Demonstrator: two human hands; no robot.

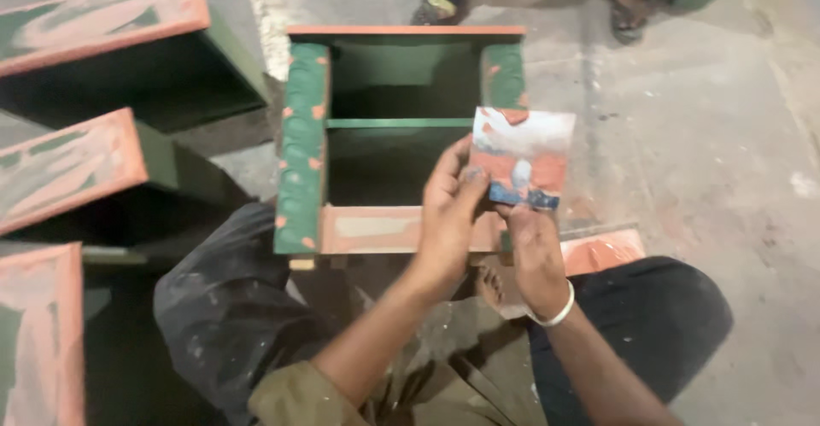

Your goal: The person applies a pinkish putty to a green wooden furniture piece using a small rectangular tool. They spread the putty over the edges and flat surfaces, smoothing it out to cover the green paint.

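Both my hands hold a small square sheet [523,157] smeared with orange, white and blue, probably sandpaper or a card. My left hand [448,213] grips its lower left edge with fingers curled. My right hand [531,251], a white bangle on its wrist, pinches the bottom edge from below. The sheet hangs just above the right side of a green wooden frame [303,148] with orange patches and an open middle, lying on the floor between my knees.
Three similar green and orange boxes [77,166] lie to the left. An orange-smeared piece [602,251] rests by my right knee. Another person's sandalled feet [628,8] stand at the far edge on the concrete floor [709,136].
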